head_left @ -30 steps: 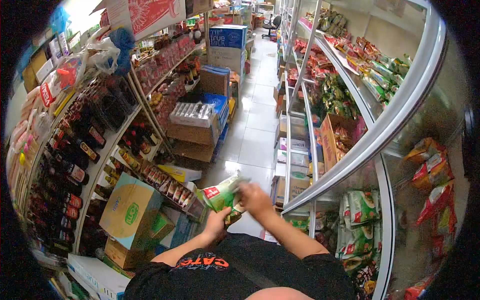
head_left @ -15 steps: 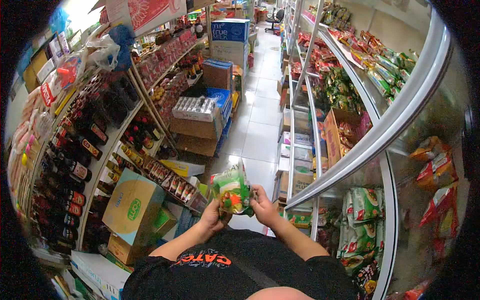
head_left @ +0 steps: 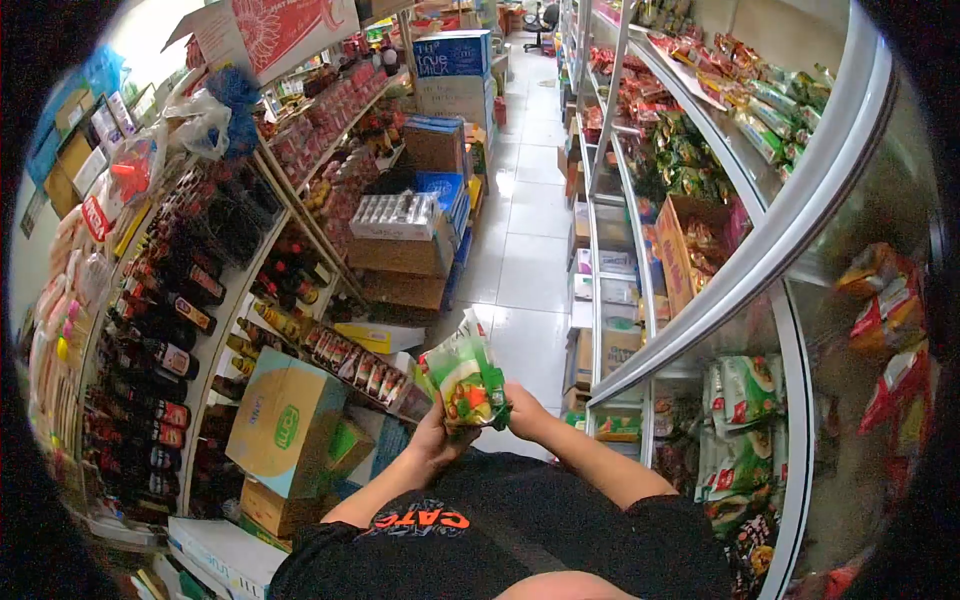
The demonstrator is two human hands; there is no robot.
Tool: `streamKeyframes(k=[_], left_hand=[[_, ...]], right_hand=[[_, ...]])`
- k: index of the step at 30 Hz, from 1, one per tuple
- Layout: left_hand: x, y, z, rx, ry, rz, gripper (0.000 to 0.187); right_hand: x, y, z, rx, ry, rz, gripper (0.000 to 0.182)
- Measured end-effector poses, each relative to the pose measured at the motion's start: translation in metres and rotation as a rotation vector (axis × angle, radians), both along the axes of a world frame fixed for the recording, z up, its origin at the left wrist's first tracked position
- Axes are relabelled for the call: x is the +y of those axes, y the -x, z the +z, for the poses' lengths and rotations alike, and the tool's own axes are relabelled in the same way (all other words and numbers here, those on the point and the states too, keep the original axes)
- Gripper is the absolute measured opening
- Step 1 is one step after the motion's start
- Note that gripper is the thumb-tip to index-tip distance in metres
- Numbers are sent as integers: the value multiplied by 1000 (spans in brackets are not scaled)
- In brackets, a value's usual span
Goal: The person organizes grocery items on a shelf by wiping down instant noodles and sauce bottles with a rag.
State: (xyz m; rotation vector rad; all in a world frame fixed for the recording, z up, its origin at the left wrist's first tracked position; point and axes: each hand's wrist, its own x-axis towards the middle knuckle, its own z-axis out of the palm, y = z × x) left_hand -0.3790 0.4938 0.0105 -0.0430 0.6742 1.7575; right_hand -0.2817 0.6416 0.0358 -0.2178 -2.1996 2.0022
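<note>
A green and white food packet [head_left: 463, 385] with a picture of vegetables on its front is held up before my chest. My left hand [head_left: 437, 437] grips its lower left edge, the fingers partly hidden behind it. On the right side, my right hand [head_left: 522, 410] is closed at the packet's edge, its fingertips mostly hidden by the packet. The packet tilts a little and its white top corner points up.
Glass-fronted shelves [head_left: 690, 330] with a metal frame run along the right, stocked with packets. Dark sauce bottles [head_left: 180, 360] fill the left shelves. Cartons [head_left: 285, 420] stand low at left. A tiled aisle [head_left: 525, 265] leads ahead to a chair [head_left: 545, 25].
The packet has turned and tilted slightly in my hands, which stay on it. The view has shifted a little, moving the right shelves rightward.
</note>
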Motion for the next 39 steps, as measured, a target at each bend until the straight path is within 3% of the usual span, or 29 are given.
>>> streamKeyframes(k=[2, 3, 4, 6, 7, 9, 10, 11, 12, 14, 15, 18, 19, 23, 26, 28, 30, 32, 33, 34, 36, 38, 39], left_hand=[[-9, 6, -6, 20, -11, -107, 51], [-8, 8, -4, 85, 78, -147, 50], [-4, 7, 13, 201, 132, -170, 50], [-2, 1, 58, 436, 235, -215, 50], [-3, 9, 32, 326, 81, -198, 51], [-5, 12, 33, 266, 10, -165, 50], [-5, 13, 33, 234, -26, -150, 50], [-4, 14, 32, 393, 80, -156, 48], [-2, 16, 31, 553, 184, -162, 46], [2, 19, 25, 870, 395, -170, 42], [3, 17, 15, 1043, 376, -143, 44], [9, 17, 29, 1518, 495, -203, 48], [12, 20, 31, 1723, 573, -114, 48], [19, 35, 12, 1590, 425, 410, 38], [22, 21, 18, 1785, 257, -139, 31], [31, -2, 31, 1989, 224, -192, 26], [38, -5, 41, 1949, 187, -261, 24], [46, 5, 33, 1975, 186, -140, 23], [51, 6, 29, 1975, 169, -97, 22], [55, 9, 32, 1735, 223, -133, 18], [61, 6, 48, 1460, 227, 42, 16], [68, 9, 43, 1694, 96, 75, 15], [70, 1, 46, 1840, 80, -17, 15]], right_hand=[[-15, 6, -2, 58, 629, -138, 39], [-13, 9, -29, -36, 1198, -187, 44], [-10, 3, -27, 41, 1196, -58, 46], [-4, -2, -26, 105, 1054, -70, 49], [0, -2, -16, 55, 932, -155, 48], [12, -5, 5, -41, 680, -321, 49], [21, -10, -13, 98, 698, -254, 49], [26, -13, -7, 235, 725, -179, 55], [28, -25, 2, 309, 1047, -95, 62], [25, -31, 5, 161, 503, -237, 67], [22, -34, 6, 82, 232, -301, 70], [17, -43, 25, -55, 6, -411, 80], [17, -45, 24, -56, -57, -430, 80], [12, -51, 21, -92, -32, -480, 78], [5, -52, 22, -60, -21, -631, 74], [8, -49, 10, 60, 86, -793, 71], [10, -54, 9, 87, 12, -868, 67], [7, -61, 10, 78, -120, -919, 66], [3, -62, 4, 94, -63, -806, 64], [-1, -65, -3, 103, -4, -695, 62], [-2, -74, 15, 7, -221, -601, 62], [-2, -81, 21, 4, -132, -656, 63], [0, -84, 7, 35, -189, -777, 65]])
